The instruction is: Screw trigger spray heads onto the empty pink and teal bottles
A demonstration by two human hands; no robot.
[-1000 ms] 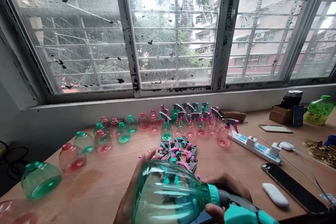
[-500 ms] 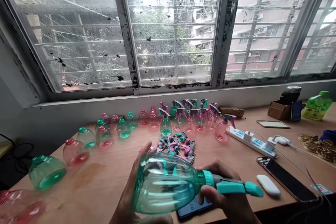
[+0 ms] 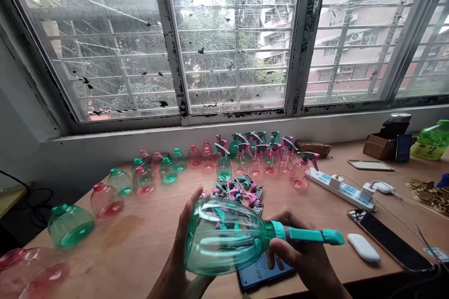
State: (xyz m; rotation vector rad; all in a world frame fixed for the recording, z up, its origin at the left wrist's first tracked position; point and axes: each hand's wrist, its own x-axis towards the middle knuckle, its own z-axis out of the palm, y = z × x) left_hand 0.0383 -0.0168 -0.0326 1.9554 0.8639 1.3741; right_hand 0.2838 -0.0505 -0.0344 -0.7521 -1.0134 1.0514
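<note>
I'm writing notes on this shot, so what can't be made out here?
Head view:
Spray-head pile: near part obscured by the green bottle.
Lit phone: partly covered by the right hand.
Nearest red bottle: cut off at lower-left corner.
Card: print too small.

From my remote post I see a translucent green bottle, ribbed and round-bodied, held sideways above the table by its near edge, base toward the left edge. The teal-and-grey spray head sits at the neck, pointing toward the right edge.
</note>
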